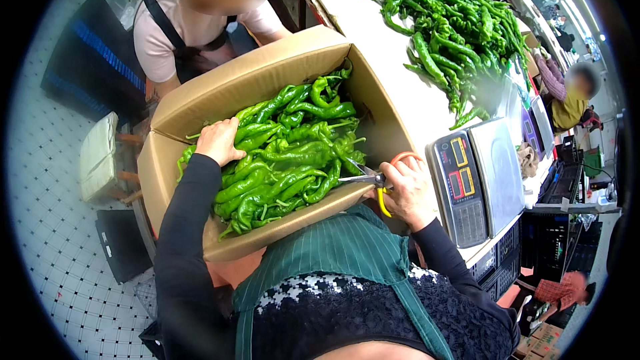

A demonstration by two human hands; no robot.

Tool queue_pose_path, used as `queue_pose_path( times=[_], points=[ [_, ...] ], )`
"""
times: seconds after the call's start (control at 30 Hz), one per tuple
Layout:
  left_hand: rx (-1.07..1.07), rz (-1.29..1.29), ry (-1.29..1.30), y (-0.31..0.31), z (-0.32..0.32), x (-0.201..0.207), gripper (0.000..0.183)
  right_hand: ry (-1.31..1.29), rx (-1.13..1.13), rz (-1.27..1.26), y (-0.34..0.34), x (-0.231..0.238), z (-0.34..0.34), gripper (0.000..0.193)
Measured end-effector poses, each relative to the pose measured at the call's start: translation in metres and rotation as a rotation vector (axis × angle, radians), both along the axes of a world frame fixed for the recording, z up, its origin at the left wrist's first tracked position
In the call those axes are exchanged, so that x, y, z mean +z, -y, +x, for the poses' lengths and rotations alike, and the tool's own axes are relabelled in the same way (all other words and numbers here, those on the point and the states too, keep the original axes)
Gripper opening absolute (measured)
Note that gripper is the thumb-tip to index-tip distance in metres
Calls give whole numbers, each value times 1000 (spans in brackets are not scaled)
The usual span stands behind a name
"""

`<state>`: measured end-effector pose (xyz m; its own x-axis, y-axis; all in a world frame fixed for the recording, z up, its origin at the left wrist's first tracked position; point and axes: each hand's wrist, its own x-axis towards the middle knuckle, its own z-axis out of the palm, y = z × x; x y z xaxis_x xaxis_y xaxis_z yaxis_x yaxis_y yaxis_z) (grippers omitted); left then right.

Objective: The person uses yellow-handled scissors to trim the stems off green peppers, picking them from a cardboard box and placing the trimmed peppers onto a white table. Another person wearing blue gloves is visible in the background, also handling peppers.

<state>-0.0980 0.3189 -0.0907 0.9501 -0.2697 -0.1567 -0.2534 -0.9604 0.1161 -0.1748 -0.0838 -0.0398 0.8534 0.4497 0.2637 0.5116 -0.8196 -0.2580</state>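
Note:
A brown cardboard box point(380, 103) with raised flaps stands in front of me, filled with long green peppers point(303, 153). At its left side my left hand point(219, 141) reaches in, thumb and fingers closed about a green pepper point(255, 139) on the pile. My right hand point(408, 190) is at the near right edge of the box, closed round the orange and yellow handles of a pair of scissors point(380, 180). The scissors' metal blades point left over the peppers and stand slightly apart. The fingertips of my left hand are partly hidden among the peppers.
Right of the box, a digital scale point(477, 180) with a metal plate sits on a white table point(367, 33). A large heap of green peppers point(460, 27) lies farther back. Another person point(200, 20) is close behind the box. A wrapped white stack point(100, 157) stands at left.

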Motion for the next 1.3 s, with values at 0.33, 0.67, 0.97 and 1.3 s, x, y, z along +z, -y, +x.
queue_pose_path(
  times=[0.33,0.67,0.97,1.3],
  points=[
    [-53,33,130,-32,74,-5,62,105,-8,3,-33,-25,60,43],
    [102,119,98,-8,46,-7,89,-29,15,-39,-30,-22,63,50],
    [31,5,106,-11,72,20,60,58,46,63,-26,-31,82,56],
    [49,205,-346,63,135,19,86,54,51,177,-32,-28,84,54]
  ],
)
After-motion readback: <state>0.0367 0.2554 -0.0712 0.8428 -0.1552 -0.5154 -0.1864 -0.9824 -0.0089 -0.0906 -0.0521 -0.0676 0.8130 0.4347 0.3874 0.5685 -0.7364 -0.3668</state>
